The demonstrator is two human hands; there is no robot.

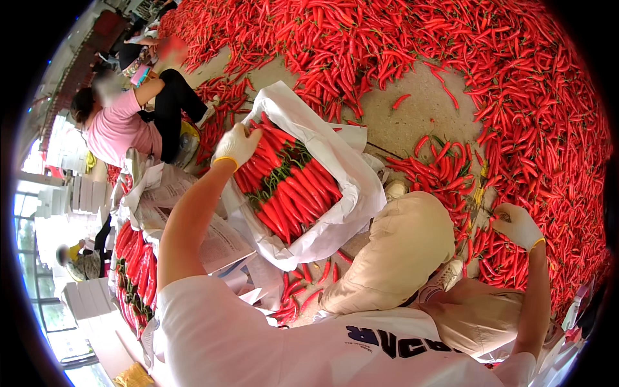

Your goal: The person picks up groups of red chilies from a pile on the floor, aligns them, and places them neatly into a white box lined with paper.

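A box lined with white paper (351,184) stands in front of me, tilted in view. Inside it, red chili peppers (303,193) lie in neat rows, their green stems meeting along the middle. My left hand (237,146), in a white glove with a yellow cuff, reaches over the box's left side onto the chilies, fingers curled; what they grip is hidden. Out to the right, my right hand (518,227), gloved too, hangs over loose chilies (500,261). Its fingers are drawn together around something small and dark that I cannot make out.
A huge heap of red chilies (541,129) spreads across the far side and right. Bare concrete (412,106) shows beyond my knee. Another packed box of chilies (137,274) stands at left, beside newspaper (213,242). A person in pink (122,129) sits at far left.
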